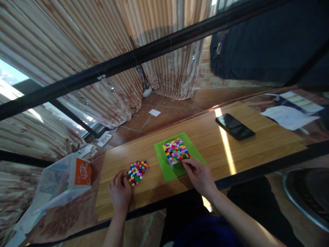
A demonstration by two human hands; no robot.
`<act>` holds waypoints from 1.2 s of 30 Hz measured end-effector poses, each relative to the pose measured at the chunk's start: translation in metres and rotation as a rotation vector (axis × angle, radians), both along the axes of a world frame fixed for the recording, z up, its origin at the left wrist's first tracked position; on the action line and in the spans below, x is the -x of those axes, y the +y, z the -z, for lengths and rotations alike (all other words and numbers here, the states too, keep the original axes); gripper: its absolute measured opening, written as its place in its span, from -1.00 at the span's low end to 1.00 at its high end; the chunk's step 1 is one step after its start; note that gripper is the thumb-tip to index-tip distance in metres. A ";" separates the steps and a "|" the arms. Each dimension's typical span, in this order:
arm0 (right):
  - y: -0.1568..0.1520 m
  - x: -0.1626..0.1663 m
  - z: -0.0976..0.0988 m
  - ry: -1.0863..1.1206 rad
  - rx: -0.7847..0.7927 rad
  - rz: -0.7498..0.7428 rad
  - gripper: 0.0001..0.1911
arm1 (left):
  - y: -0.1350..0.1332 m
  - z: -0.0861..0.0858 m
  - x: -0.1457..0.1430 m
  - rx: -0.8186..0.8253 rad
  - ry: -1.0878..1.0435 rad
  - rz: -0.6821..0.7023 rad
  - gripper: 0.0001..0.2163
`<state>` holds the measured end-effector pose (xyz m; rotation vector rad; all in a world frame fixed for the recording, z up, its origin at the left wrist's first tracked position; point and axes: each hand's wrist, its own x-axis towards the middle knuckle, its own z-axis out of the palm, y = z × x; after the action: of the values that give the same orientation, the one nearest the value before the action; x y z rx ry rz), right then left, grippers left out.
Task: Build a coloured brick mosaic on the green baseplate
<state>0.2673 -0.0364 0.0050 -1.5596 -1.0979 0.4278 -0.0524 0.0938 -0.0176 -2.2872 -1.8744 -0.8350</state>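
Observation:
A block of many coloured toy bricks [176,151] is built up on a green baseplate [161,164] in the middle of the wooden board. At the block's near right corner, my right hand [199,175] is closed in a pinch, with a small red brick at its fingertips, touching or almost touching the block. A heap of loose coloured bricks [138,172] lies to the left of the baseplate. My left hand [120,192] rests on the board just left of the heap, fingers loosely bent and apart, holding nothing that I can see.
A black phone [235,126] lies on the wooden board [205,137], right of the baseplate. Farther right are white papers [289,116]. A clear plastic bin [61,178] with an orange label stands at the left. A dark metal bar [154,48] crosses beyond the board.

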 end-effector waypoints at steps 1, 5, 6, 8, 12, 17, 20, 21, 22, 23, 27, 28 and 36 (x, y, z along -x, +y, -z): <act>0.000 -0.001 0.001 0.001 0.001 0.000 -0.80 | 0.000 0.000 0.000 0.002 -0.005 -0.004 -0.71; -0.002 0.000 0.003 0.005 0.013 -0.010 -0.80 | 0.000 0.000 0.000 -0.004 0.017 0.001 -0.70; -0.002 0.001 0.003 0.006 0.017 -0.012 -0.80 | 0.000 0.000 0.000 -0.002 0.025 0.005 -0.69; -0.003 0.002 0.004 0.013 0.022 -0.017 -0.81 | 0.000 0.000 0.001 0.003 0.032 0.007 -0.70; -0.004 0.005 0.006 0.024 0.037 -0.029 -0.81 | 0.000 0.001 0.001 -0.006 0.033 0.004 -0.69; -0.006 0.004 0.007 0.038 0.046 -0.018 -0.80 | 0.000 0.001 0.000 -0.013 0.036 0.000 -0.68; -0.006 0.002 0.006 0.027 0.045 -0.015 -0.80 | 0.000 0.001 0.000 -0.012 0.029 0.002 -0.69; -0.005 0.002 0.006 0.022 0.045 -0.014 -0.80 | 0.000 0.000 0.000 -0.011 0.028 0.004 -0.69; -0.005 0.001 0.006 0.018 0.044 -0.011 -0.80 | 0.000 0.000 0.000 -0.010 0.026 0.006 -0.69; -0.005 0.000 0.006 0.018 0.043 -0.007 -0.79 | 0.000 0.000 0.000 -0.010 0.026 0.006 -0.70; -0.005 -0.002 0.005 0.021 0.045 0.001 -0.78 | 0.000 0.001 0.000 -0.017 0.030 -0.002 -0.70; -0.005 -0.002 0.005 0.020 0.048 -0.003 -0.78 | 0.000 0.001 0.000 -0.017 0.030 -0.002 -0.70; -0.006 -0.001 0.005 0.035 0.040 -0.004 -0.77 | -0.001 0.001 0.000 -0.021 0.040 0.002 -0.69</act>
<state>0.2684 -0.0421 -0.0004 -1.5798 -1.0710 0.4809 -0.0527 0.0933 -0.0189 -2.2760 -1.8385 -0.7999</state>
